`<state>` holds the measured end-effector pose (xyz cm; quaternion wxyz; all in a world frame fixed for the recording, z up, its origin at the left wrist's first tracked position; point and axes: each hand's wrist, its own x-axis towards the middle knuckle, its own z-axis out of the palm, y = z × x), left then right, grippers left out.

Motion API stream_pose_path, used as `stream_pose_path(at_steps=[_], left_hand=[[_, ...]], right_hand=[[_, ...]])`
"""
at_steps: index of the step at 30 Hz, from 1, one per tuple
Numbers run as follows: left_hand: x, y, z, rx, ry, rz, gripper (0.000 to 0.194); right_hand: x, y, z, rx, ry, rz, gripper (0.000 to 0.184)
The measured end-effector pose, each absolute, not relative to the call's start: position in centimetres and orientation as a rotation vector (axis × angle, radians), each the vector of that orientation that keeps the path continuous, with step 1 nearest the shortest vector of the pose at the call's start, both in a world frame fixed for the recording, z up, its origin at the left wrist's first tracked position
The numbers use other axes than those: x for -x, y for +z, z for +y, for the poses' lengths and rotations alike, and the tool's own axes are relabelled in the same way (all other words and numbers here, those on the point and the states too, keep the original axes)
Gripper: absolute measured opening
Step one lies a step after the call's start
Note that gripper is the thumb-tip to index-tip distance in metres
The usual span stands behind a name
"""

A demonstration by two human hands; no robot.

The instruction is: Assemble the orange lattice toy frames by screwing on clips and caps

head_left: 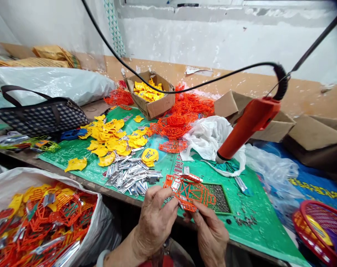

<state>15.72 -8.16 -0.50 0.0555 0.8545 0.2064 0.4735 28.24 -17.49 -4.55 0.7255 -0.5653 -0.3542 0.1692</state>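
Both hands hold an orange plastic lattice frame (186,189) over the table's front edge. Silver metallic strips lie along the frame. My left hand (157,218) pinches its near left end, fingers closed. My right hand (211,233) grips the near edge between thumb and fingers. Behind the frame lies a green tray (226,211) filled with small dark screws. Left of it spreads a pile of silver strips (129,176), with a round yellow piece (150,157) at its edge. An orange electric screwdriver (247,129) hangs tip down, apart from the frame.
Yellow plastic parts (110,137) are heaped at centre left, below a cardboard box (163,105) of more. Orange frames (174,126) pile behind. A white plastic bag (210,133) lies under the screwdriver. An open sack (102,218) of assembled pieces stands left; a red basket (307,230) sits right.
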Motion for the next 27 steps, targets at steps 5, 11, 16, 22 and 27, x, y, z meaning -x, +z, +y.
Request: stream_pose_path(at_steps=[5, 11, 16, 22, 27], left_hand=[[-15.9, -0.4, -8.1, -2.536, 1.424, 0.536, 0.02], [-15.7, -1.3, -7.8, -2.516, 1.332, 0.415, 0.026], [-15.7, -1.5, -7.7, -2.466, 1.244, 0.379, 0.027], [-15.8, -1.4, -7.4, -2.429, 1.177, 0.322, 0.029], [-15.5, -1.2, -7.6, -2.44, 1.145, 0.357, 0.029]], right_hand=[[-28.0, -5.8, -17.6, 1.312, 0.231, -0.821, 0.02], [-27.9, -7.0, -17.7, 1.454, 0.0, -0.908, 0.018], [-28.2, -7.0, -17.9, 1.484, -0.019, -0.967, 0.019], [-28.5, -6.8, -18.1, 1.472, -0.012, -1.008, 0.023], [-28.7, -6.5, -18.1, 1.485, -0.005, -1.027, 0.02]])
